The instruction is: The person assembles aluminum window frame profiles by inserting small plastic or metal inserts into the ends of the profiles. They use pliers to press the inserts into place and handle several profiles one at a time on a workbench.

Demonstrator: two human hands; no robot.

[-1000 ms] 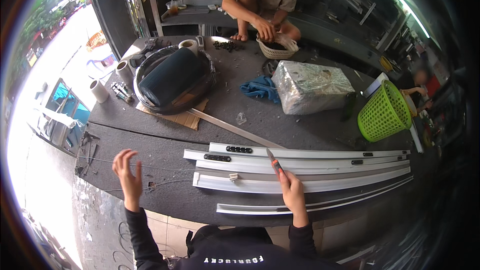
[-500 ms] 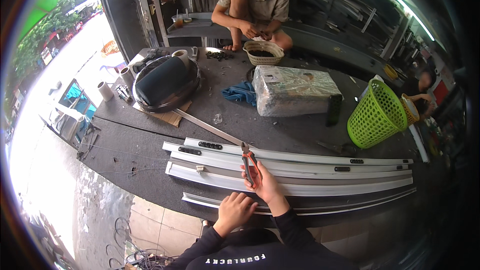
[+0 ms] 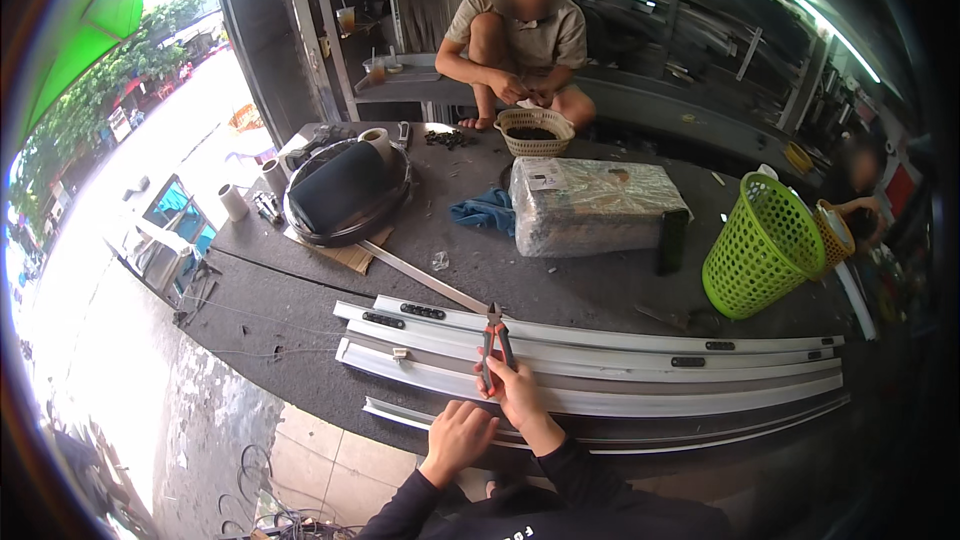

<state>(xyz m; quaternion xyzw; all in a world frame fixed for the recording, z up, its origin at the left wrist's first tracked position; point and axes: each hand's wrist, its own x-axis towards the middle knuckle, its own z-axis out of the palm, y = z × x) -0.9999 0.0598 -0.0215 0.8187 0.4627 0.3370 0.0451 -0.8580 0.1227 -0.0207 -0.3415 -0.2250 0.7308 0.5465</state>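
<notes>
My right hand (image 3: 520, 392) holds red-handled pliers (image 3: 495, 335) upright, jaws pointing away, over long white aluminium rails (image 3: 640, 360) lying across the dark workbench (image 3: 300, 340). My left hand (image 3: 458, 437) rests at the near edge of the bench, fingers curled against the lowest rail (image 3: 400, 412), just left of my right wrist. Black slotted fittings (image 3: 422, 311) sit on the upper rails. Both forearms wear dark sleeves.
A person crouches at the far side over a woven bowl (image 3: 536, 132). A foil-wrapped block (image 3: 595, 205), blue cloth (image 3: 483, 210), green basket (image 3: 762, 245), round black-lidded pan (image 3: 345, 190) and tape rolls (image 3: 233, 202) stand on the bench. Another person is at right. Street lies left.
My left hand dropped from raised and spread at the left to the bench edge beside my right hand. My right hand drew the pliers nearer and stood them upright over the rails.
</notes>
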